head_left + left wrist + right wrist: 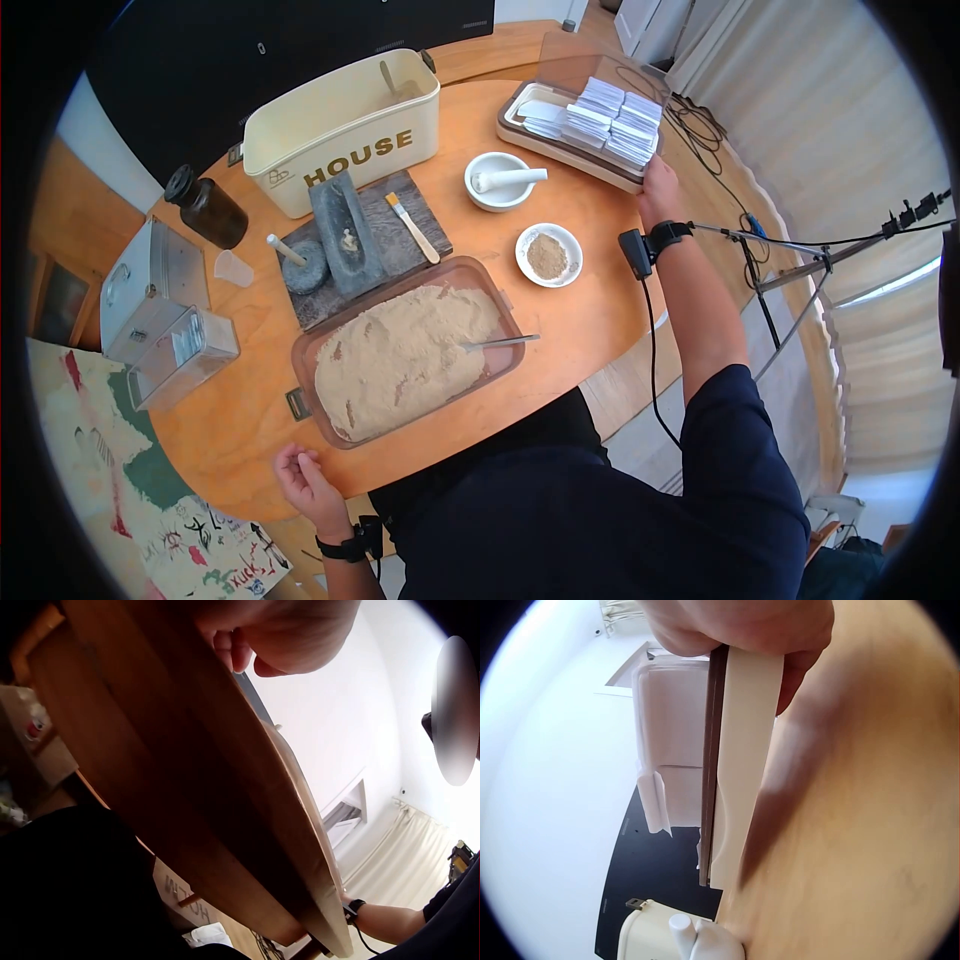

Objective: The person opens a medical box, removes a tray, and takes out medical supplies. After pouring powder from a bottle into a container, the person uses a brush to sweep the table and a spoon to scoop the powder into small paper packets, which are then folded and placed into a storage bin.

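Clenched on one narrow end of a shallow, smooth cream box (744,765) with a brown rim, the right grip (660,190) is being held over the far right of the bench (590,330). Shadow is being cast on the wood beneath the box; whether its other end is being supported cannot be told. White paper packets (605,125) are being held inside in what look like four dense blocks, too finely stacked to be counted singly. Released, its fingers loosely bent, the left grip (312,490) is being held at the bench's near edge. Close to it, pale, lumpy powder (405,350) is being contained by one translucent brown plastic tub (508,303), over whose rim one metal handle (505,341) is being propped. One rough grey stone trough (370,240), one round stone disc (305,272) and one wooden-handled brush (413,228) are being borne by one dark slab (428,207). Between tub and box, one rod-like white pestle (515,179) is being cradled by one glossy round mortar (497,203), and finer powder by one small white dish (550,282).
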### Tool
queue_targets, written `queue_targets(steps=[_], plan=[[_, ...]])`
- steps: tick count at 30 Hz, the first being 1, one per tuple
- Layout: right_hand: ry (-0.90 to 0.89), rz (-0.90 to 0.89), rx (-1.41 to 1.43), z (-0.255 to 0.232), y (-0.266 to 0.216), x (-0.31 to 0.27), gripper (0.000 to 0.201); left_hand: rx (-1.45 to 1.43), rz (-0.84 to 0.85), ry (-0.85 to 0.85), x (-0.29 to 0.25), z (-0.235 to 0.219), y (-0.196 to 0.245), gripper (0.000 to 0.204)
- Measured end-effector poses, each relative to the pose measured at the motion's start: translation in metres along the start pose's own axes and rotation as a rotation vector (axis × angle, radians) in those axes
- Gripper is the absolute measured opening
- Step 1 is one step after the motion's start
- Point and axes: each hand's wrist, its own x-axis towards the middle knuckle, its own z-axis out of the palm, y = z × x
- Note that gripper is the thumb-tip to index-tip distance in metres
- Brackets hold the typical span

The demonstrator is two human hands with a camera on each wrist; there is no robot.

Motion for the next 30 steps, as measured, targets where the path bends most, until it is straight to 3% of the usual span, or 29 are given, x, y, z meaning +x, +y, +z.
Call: queue_targets(steps=[6, 12, 14, 16, 17, 18, 19, 20, 21, 22, 24, 26, 28, 30], plan=[[0.073, 0.044, -0.089, 0.021, -0.001, -0.008, 0.039, 0.019, -0.028, -0.015, -0.003, -0.003, 0.003, 0.016], [0.084, 0.113, -0.393, 0.014, 0.010, 0.011, 0.037, 0.008, -0.018, -0.007, -0.005, -0.003, 0.004, 0.017], [-0.056, -0.009, -0.808, -0.010, 0.032, 0.048, 0.028, 0.024, -0.013, 0.001, -0.005, -0.001, 0.004, 0.017], [-0.544, -0.702, -1.922, -0.038, 0.027, 0.067, 0.026, -0.007, -0.032, 0.009, -0.007, 0.001, 0.002, 0.017], [-0.540, -0.628, -1.842, -0.046, 0.033, 0.075, 0.025, 0.026, 0.013, 0.002, -0.009, 0.001, -0.005, 0.016], [-0.445, -0.128, -0.970, -0.063, 0.060, 0.110, 0.022, 0.072, 0.054, -0.006, -0.008, -0.003, -0.012, 0.016], [-0.263, 0.111, -0.369, -0.042, 0.053, 0.084, 0.030, 0.051, 0.032, 0.009, -0.008, 0.001, -0.006, 0.016], [-0.334, -0.034, -0.606, -0.050, 0.041, 0.079, 0.034, 0.014, 0.019, 0.012, -0.005, 0.006, -0.001, 0.016], [-0.392, -0.037, -0.670, -0.044, 0.021, 0.058, 0.032, 0.044, 0.018, 0.061, -0.002, 0.003, 0.002, 0.016], [-0.206, 0.176, -0.448, -0.048, 0.030, 0.075, 0.027, 0.024, 0.016, 0.039, 0.001, 0.003, 0.003, 0.017], [-0.120, 0.009, -0.522, -0.069, 0.038, 0.092, 0.022, -0.007, 0.012, 0.017, 0.015, -0.002, 0.014, 0.017], [-0.149, 0.062, -0.566, -0.073, 0.022, 0.083, 0.020, 0.328, 0.134, -0.023, 0.038, -0.016, 0.030, 0.022], [-0.168, 0.118, -0.613, -0.081, 0.007, 0.071, 0.020, 0.139, -0.117, 0.051, 0.069, -0.031, 0.021, 0.028], [-0.119, 0.098, -0.543, -0.086, 0.003, 0.060, 0.018, -0.280, -0.447, 0.123, 0.116, -0.057, 0.030, 0.039]])
